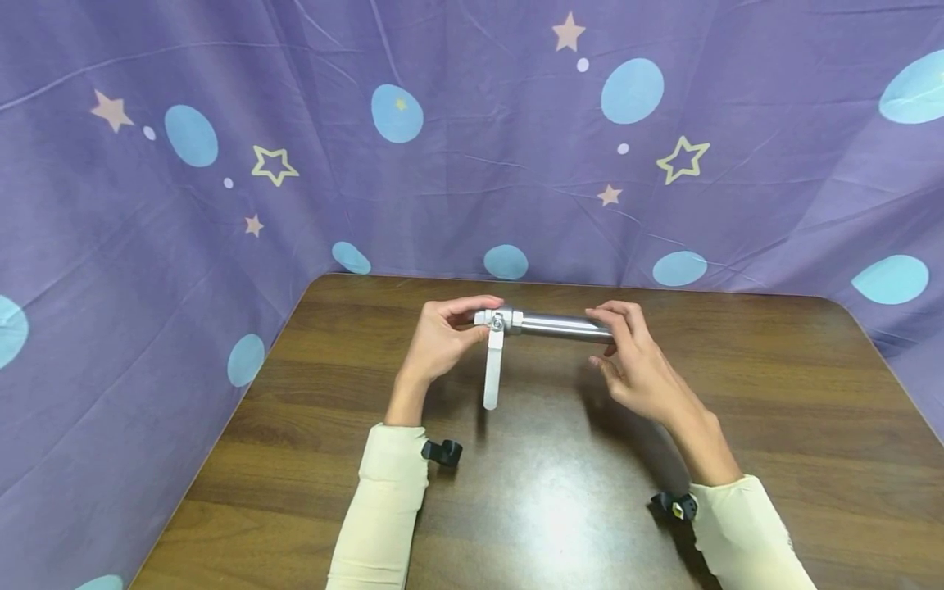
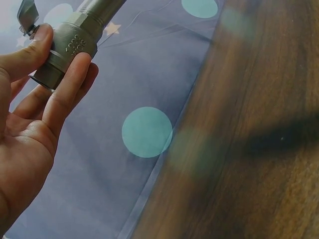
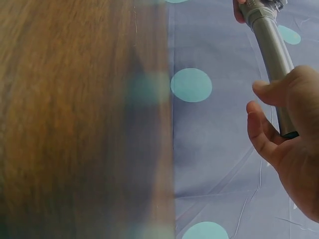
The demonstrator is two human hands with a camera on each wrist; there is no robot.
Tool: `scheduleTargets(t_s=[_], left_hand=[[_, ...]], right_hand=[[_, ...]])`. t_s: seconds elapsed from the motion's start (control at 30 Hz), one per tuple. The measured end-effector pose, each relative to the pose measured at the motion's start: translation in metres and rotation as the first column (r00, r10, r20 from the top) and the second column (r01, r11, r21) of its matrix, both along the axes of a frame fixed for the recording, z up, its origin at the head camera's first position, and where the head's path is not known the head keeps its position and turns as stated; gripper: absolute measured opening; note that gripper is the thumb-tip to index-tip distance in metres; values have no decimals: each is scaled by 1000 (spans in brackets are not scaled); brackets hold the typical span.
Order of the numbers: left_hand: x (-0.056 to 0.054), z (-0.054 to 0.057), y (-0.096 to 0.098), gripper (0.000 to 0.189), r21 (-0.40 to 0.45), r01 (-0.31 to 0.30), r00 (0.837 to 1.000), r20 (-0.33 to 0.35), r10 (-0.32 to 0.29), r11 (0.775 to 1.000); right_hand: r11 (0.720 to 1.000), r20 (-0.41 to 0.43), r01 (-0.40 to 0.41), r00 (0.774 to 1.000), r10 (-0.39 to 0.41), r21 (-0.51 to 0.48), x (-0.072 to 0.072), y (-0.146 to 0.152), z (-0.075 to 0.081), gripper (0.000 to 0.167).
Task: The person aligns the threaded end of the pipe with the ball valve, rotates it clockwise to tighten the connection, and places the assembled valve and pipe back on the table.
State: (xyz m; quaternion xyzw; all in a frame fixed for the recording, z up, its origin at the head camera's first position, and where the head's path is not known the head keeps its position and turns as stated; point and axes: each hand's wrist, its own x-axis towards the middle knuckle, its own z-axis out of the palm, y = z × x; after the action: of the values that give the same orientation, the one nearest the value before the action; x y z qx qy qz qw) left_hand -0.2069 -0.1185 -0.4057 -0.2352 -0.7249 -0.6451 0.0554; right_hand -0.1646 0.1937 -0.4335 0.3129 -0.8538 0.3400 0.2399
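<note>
My left hand [image 1: 438,340] grips a metal ball valve [image 2: 75,46] by its body, thumb on one side and fingers on the other. From the valve a flat lever handle [image 1: 493,377] points down toward me. A smooth steel pipe [image 1: 559,326] extends rightward from the valve, held above the table. Around its far end my right hand [image 1: 642,365] has its fingers loosely curled, with the thumb apart below in the head view. The pipe's open end [image 3: 289,134] shows near the palm in the right wrist view.
A brown wooden table [image 1: 295,459] lies beneath both hands. Behind it and at the left hangs a purple curtain [image 1: 472,164] with stars and blue dots. Black wrist mounts [image 1: 444,453] sit at both cream sleeves [image 1: 383,508].
</note>
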Motion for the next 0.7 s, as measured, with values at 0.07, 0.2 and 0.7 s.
scheduleTargets(t_s=[0.07, 0.2, 0.7], left_hand=[[0, 0, 0, 38, 0, -2, 1000, 5, 2, 1000], [1, 1, 0, 39, 0, -6, 1000, 6, 6, 1000], [1, 1, 2, 38, 4, -13, 1000, 10, 13, 1000]], right_hand=[[1000, -22, 24, 999, -24, -1, 0, 0, 0, 68], [997, -44, 70, 997, -70, -12, 0, -1, 1, 53], [988, -108, -4, 994, -13, -154, -2, -1, 7, 49]])
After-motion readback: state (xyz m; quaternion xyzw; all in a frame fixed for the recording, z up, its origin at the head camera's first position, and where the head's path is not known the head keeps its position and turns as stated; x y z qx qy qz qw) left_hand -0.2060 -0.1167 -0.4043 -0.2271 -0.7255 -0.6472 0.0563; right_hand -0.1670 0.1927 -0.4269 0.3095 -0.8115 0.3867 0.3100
